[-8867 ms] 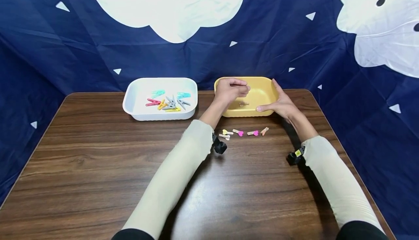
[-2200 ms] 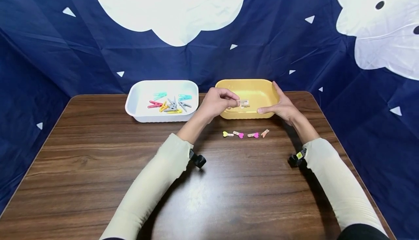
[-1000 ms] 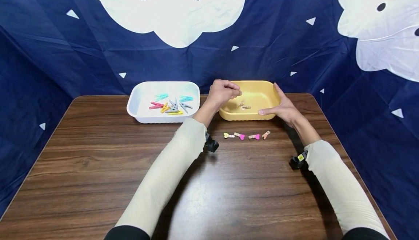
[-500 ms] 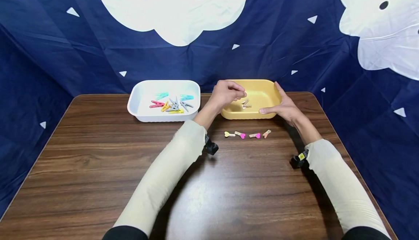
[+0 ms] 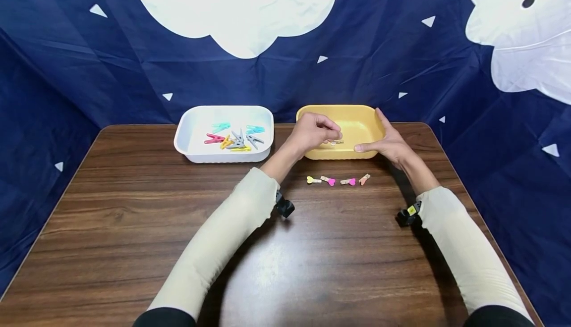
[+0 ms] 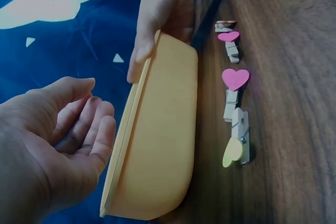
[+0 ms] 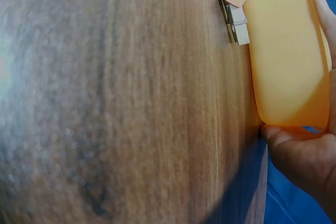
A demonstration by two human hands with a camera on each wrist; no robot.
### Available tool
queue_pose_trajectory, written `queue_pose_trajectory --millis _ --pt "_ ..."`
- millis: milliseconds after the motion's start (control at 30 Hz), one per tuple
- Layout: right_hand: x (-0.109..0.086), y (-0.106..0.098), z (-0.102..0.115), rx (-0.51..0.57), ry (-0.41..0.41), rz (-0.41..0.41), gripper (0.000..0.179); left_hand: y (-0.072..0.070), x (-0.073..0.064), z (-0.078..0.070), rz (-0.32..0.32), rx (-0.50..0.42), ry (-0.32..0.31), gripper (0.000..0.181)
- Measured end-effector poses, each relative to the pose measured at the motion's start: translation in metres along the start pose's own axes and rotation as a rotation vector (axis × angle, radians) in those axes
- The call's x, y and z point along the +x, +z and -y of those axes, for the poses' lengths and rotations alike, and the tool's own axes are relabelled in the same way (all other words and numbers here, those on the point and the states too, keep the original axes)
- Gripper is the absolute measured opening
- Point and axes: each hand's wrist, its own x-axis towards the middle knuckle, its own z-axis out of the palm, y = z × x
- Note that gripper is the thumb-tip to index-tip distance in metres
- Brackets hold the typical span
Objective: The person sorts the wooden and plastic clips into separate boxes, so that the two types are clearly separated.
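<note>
Along the near part of the wood-grain surface (image 5: 116, 247), two pale sleeves (image 5: 459, 247) extend forward, each with a small black camera (image 5: 284, 205) at the wrist. Beyond the cameras, a row runs left to right: a yellow heart clip (image 5: 311, 180), a first pink heart clip (image 5: 329, 181) just beside it, a second pink heart clip (image 5: 350, 182), and a peach clip (image 5: 364, 179) set at an angle. Behind this row, and apart from it, stands the yellow bin (image 5: 341, 155). The right hand (image 5: 390, 143) grips its right end, thumb at the front, fingers spread toward the rear corner. The left hand (image 5: 314, 131) is over the left half, fingers bent; whether the fingertips pinch anything cannot be told. At least one wooden clip (image 5: 338, 141) lies on the bin floor, near those fingertips. To the left, across a gap, stands the white bin (image 5: 225, 158), containing red, teal, grey, orange and yellow plastic clips (image 5: 214, 138). Behind both bins hangs a dark blue backdrop (image 5: 290, 84) with white cloud shapes (image 5: 241, 15).
</note>
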Motion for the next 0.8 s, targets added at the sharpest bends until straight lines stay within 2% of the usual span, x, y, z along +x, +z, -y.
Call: queue_pose_trajectory --millis 333,800 --pt "0.003 0.001 0.001 0.001 0.014 -0.004 0.147 0.003 -0.013 0.000 0.087 -0.019 -0.005 0.007" --pt "0.001 0.002 0.001 0.036 0.009 -0.009 0.147 0.002 -0.034 0.003 0.126 0.019 0.002 0.007"
